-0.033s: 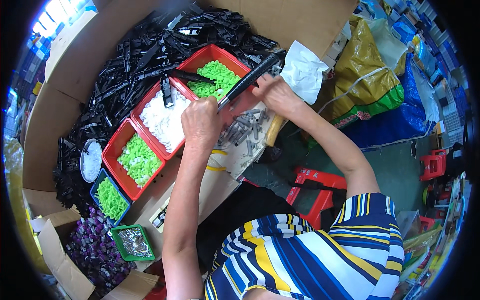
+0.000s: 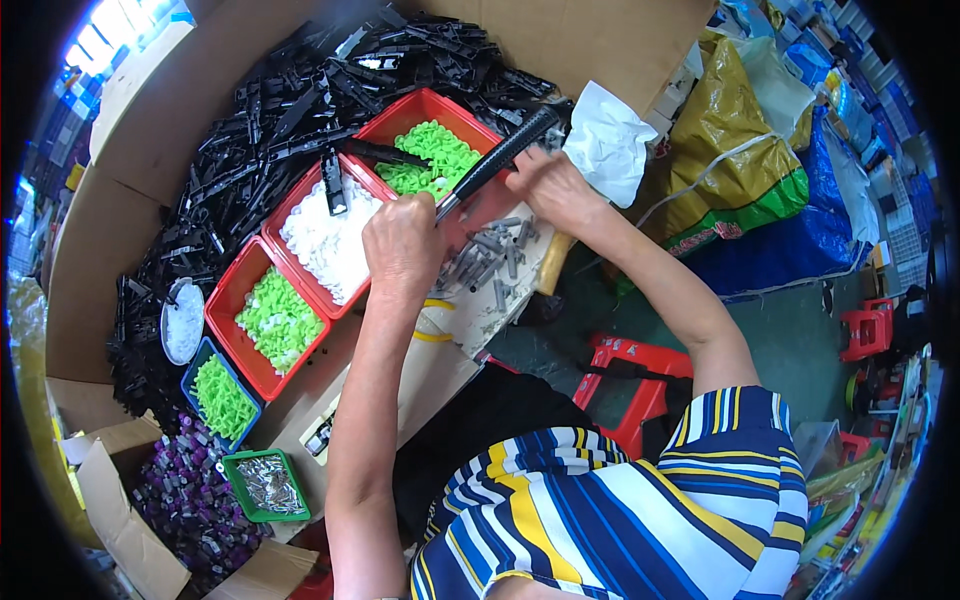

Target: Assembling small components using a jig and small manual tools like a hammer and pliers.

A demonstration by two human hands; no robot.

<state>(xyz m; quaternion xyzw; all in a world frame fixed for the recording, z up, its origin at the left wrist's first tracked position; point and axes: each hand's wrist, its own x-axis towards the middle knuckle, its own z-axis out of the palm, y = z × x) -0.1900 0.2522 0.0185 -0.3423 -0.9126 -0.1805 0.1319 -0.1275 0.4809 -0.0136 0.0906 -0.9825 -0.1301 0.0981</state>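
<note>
My left hand (image 2: 402, 245) is closed round the silver end of a rod with a long black textured grip (image 2: 510, 150). The rod slants up and away to the right, over the red bins. My right hand (image 2: 552, 188) is beside the grip with its fingers curled in. Whatever its fingertips hold, if anything, is hidden behind the grip. Just below the hands lie small grey cylinders (image 2: 485, 258) on the worktop. Black plastic parts (image 2: 335, 185) rest across the bins' edges, beyond my left hand.
Red bins (image 2: 222, 318) hold green and white pieces. A blue tray (image 2: 246, 432), a green tray (image 2: 297, 516) and a white bowl (image 2: 183, 322) stand to the left. Black parts are heaped behind, within cardboard (image 2: 90, 250). A red stool (image 2: 640, 410) and sacks (image 2: 720, 150) are at the right.
</note>
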